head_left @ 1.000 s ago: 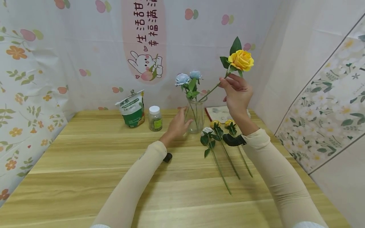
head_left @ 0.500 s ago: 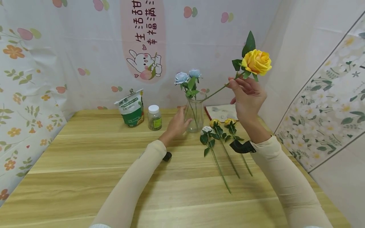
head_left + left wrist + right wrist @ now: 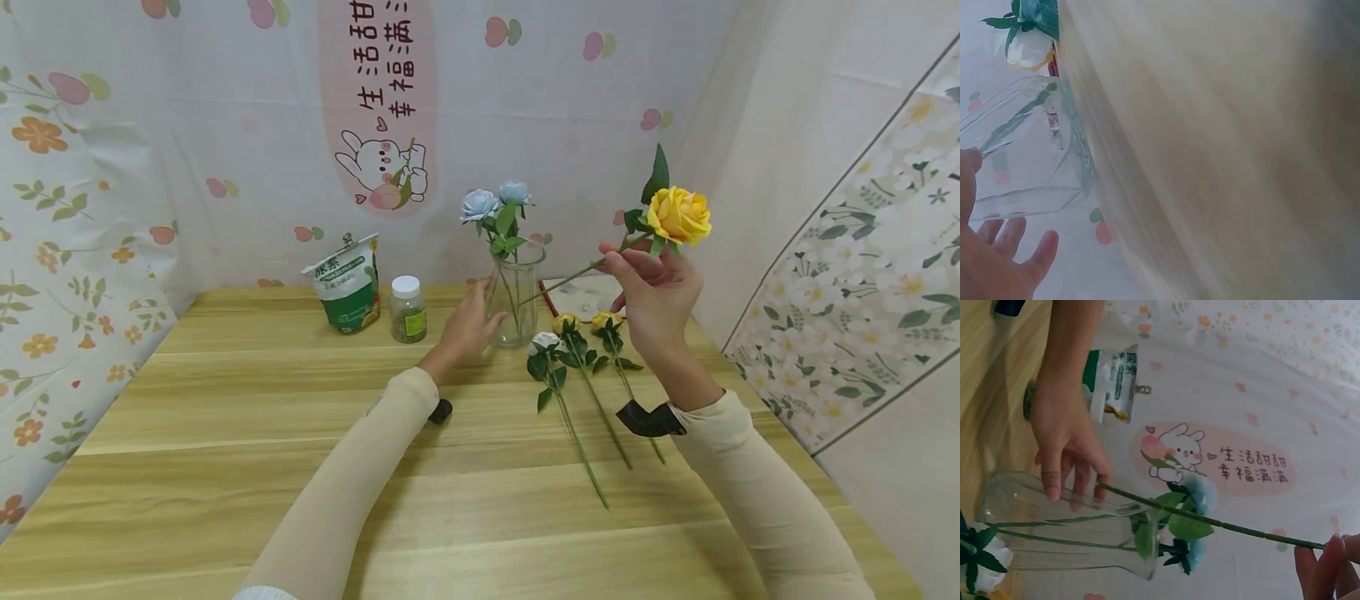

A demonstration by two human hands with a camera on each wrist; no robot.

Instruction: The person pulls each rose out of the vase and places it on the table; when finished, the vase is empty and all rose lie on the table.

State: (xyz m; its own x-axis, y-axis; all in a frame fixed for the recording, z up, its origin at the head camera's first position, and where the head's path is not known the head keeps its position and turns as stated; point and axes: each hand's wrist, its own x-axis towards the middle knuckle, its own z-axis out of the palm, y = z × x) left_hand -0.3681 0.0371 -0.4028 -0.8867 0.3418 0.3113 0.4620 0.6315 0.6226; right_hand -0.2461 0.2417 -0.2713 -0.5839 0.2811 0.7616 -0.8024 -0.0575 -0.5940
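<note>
A clear glass vase (image 3: 525, 327) stands on the table holding two pale blue roses (image 3: 480, 205). My left hand (image 3: 467, 327) holds the vase's left side, thumb in front and fingers behind. My right hand (image 3: 662, 293) pinches the stem of a yellow rose (image 3: 678, 217) just below its bloom, right of the vase. The stem (image 3: 1235, 526) slants down and left, its lower end overlapping the vase in the head view; whether that end is inside the glass I cannot tell. The right wrist view leaves the yellow bloom out.
A white rose (image 3: 546, 343) and two yellow roses (image 3: 606, 322) lie right of the vase, stems toward me. Behind them is a red-edged flat pad (image 3: 581, 293). Left of the vase stand a white-capped jar (image 3: 408, 312) and a green-and-white pouch (image 3: 348, 292).
My right hand has moved right, then down, with the yellow rose. Its stem end has dropped from the vase's mouth level to lower against the glass. The left hand stays at the vase.
</note>
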